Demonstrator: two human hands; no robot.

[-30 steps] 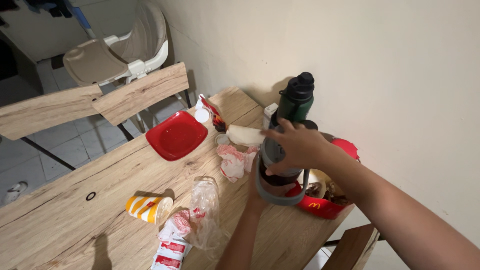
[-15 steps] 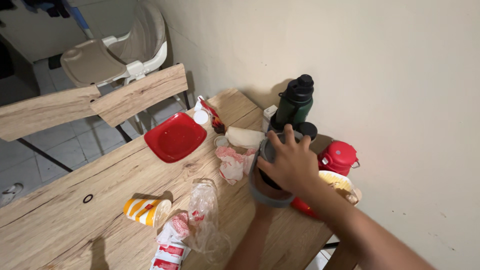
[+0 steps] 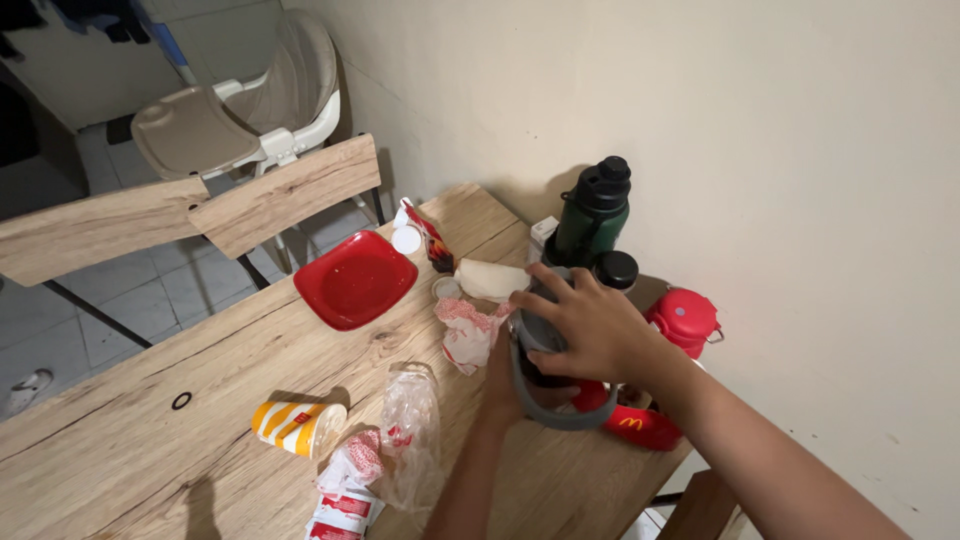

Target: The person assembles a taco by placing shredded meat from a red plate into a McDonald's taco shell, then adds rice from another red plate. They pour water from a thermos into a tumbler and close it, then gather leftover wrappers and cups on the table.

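Observation:
A grey bottle with a loop strap (image 3: pixel 548 385) stands near the table's right edge. My right hand (image 3: pixel 590 325) is clamped over its top. My left hand (image 3: pixel 503 385) comes up from below and holds the bottle's side, mostly hidden behind it. Just beyond stand a dark green flask with a black cap (image 3: pixel 592 215) and a small black-lidded jar (image 3: pixel 615 270). A red lidded container (image 3: pixel 684 320) sits to the right, and a red cardboard box (image 3: pixel 640 428) lies under my right forearm.
On the wooden table (image 3: pixel 150 440) lie a red square plate (image 3: pixel 355 280), a tipped yellow-striped paper cup (image 3: pixel 297 425), crumpled wrappers (image 3: pixel 465 335), a clear plastic bag (image 3: pixel 410 435) and a sauce bottle (image 3: pixel 425 235). Two wooden chair backs (image 3: pixel 285 190) and a high chair (image 3: pixel 230 115) stand behind.
My right hand has shifted on the grey bottle's top, and the bottle sits slightly lower and nearer me. The red lidded container, hidden a second ago, is now in view.

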